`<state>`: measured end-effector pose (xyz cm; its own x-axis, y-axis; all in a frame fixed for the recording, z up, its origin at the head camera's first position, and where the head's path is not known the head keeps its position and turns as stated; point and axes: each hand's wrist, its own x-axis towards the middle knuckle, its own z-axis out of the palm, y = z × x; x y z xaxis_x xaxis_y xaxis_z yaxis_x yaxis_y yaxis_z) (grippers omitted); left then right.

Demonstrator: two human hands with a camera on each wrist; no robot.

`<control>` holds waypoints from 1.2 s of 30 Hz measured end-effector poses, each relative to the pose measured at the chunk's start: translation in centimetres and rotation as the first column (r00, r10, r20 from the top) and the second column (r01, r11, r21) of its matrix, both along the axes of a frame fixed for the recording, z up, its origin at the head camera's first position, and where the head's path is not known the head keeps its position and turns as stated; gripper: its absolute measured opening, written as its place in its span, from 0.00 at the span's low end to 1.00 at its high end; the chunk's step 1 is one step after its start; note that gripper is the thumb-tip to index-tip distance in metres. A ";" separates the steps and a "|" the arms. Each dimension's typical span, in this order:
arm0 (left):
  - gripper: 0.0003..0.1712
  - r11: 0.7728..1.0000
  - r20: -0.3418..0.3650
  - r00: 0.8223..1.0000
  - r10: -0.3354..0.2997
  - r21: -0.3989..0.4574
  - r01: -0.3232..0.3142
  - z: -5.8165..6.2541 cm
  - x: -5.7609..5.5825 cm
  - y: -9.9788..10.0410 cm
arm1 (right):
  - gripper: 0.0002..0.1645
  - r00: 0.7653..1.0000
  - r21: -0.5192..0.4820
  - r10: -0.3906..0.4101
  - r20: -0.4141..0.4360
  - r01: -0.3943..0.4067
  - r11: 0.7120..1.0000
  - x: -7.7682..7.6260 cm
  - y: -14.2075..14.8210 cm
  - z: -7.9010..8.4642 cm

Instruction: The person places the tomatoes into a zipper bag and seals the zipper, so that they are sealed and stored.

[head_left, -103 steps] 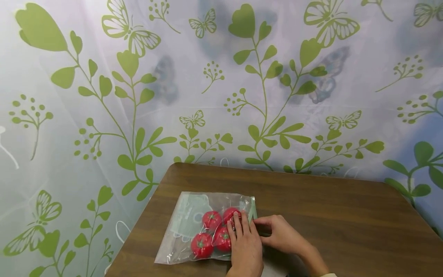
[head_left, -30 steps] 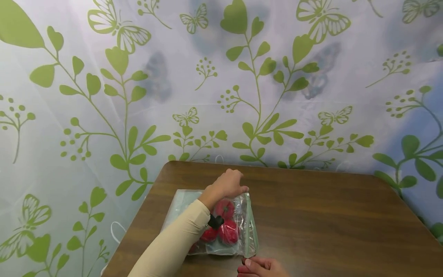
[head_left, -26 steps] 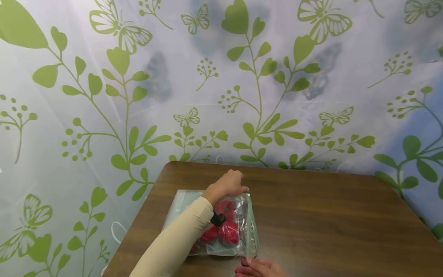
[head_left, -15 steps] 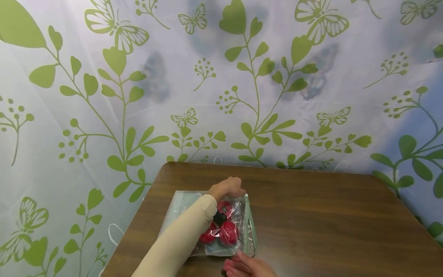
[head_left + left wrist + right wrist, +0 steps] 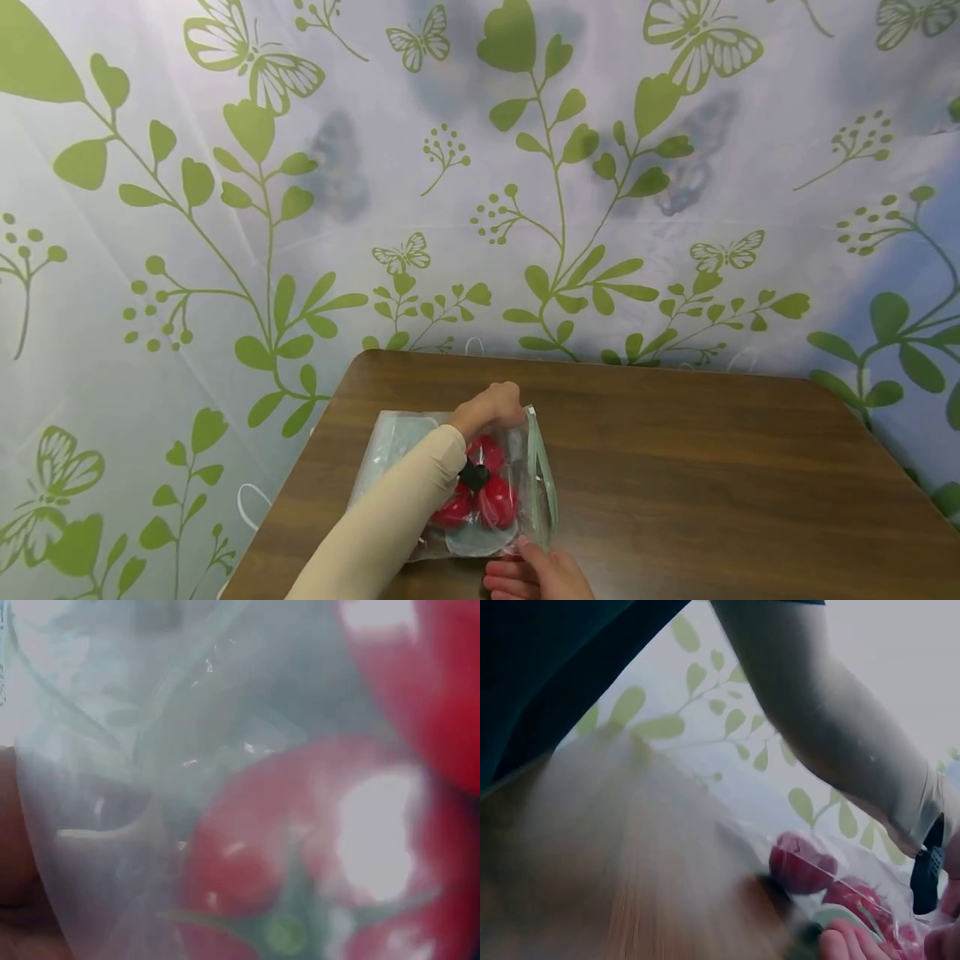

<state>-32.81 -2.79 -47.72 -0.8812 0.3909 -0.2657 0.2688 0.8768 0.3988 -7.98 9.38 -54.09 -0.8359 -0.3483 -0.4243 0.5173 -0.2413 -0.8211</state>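
A clear plastic zip bag (image 5: 397, 442) with a pale green zip strip (image 5: 542, 475) lies on the table, holding several red tomatoes (image 5: 497, 502). Along its right side the two edges of the mouth stand apart. My left hand (image 5: 491, 408) reaches across the bag and grips its far corner by the strip; the fingertips are hidden. At the near corner my right hand (image 5: 546, 573) pinches the plastic, thumb on top and fingers curled below. Through the film, the left wrist view shows a tomato (image 5: 300, 855) with a green stem. Tomatoes (image 5: 802, 862) also appear in the right wrist view.
The brown wooden table (image 5: 720, 483) extends to the right of the bag. Behind it hangs a pale curtain (image 5: 420, 317) with green leaves and butterflies. A beige sleeve (image 5: 382, 517) and a black wrist strap (image 5: 474, 475) cover part of the bag.
Earlier my left hand lay flat on the bag and the right worked at the strip. Since then the hands went to opposite corners; the mouth's edges have lifted and parted.
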 end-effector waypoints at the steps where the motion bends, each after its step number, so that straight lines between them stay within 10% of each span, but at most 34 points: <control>1: 0.14 1.000 -0.009 1.000 -0.001 0.004 0.001 0.8 0.7 -0.1 | 0.35 1.000 0.016 0.010 -0.026 -0.010 1.000 0.2 0.2 0.2; 2: 0.15 1.000 -0.033 0.999 -0.005 0.007 0.005 -0.5 -0.2 -0.3 | 0.37 0.999 0.028 0.021 -0.049 -0.020 0.999 0.3 0.3 0.3; 8: 0.18 0.996 -0.033 0.999 0.016 0.090 -0.013 1.7 1.5 -1.3 | 0.38 0.990 0.067 0.049 -0.135 -0.041 0.997 0.9 1.7 0.5; 9: 0.18 0.993 -0.015 1.000 0.024 0.118 -0.022 3.8 3.2 -1.5 | 0.37 0.990 0.062 0.042 -0.134 -0.034 0.998 0.9 2.0 0.5; 18: 0.18 0.982 -0.095 0.993 0.077 0.181 -0.058 -0.1 0.7 -3.6 | 0.29 0.986 0.115 0.060 -0.155 -0.042 0.993 -0.3 6.9 2.3; 19: 0.16 0.983 -0.086 0.992 0.096 0.164 -0.081 1.7 2.0 -3.6 | 0.28 0.983 0.119 0.070 -0.168 -0.050 0.992 -0.5 7.6 2.6; 26: 0.22 0.964 -0.194 0.973 0.125 0.255 -0.073 -6.3 -4.0 -4.3 | 0.30 0.933 0.147 0.032 -0.358 0.023 0.989 -2.0 11.0 4.3; 30: 0.17 0.893 -0.159 0.970 0.183 0.441 -0.097 -1.7 0.1 -4.1 | 0.32 0.903 0.261 -0.132 -0.408 0.254 0.931 -2.4 11.2 5.4; 33: 0.15 0.799 -0.114 0.959 0.259 0.584 -0.146 2.9 4.1 -3.4 | 0.32 0.861 0.324 -0.219 -0.459 0.391 0.861 -2.9 11.3 6.3; 36: 0.11 0.716 -0.181 0.915 0.361 0.682 -0.148 4.5 5.6 -2.6 | 0.32 0.815 0.332 -0.253 -0.521 0.467 0.819 -3.7 11.6 7.1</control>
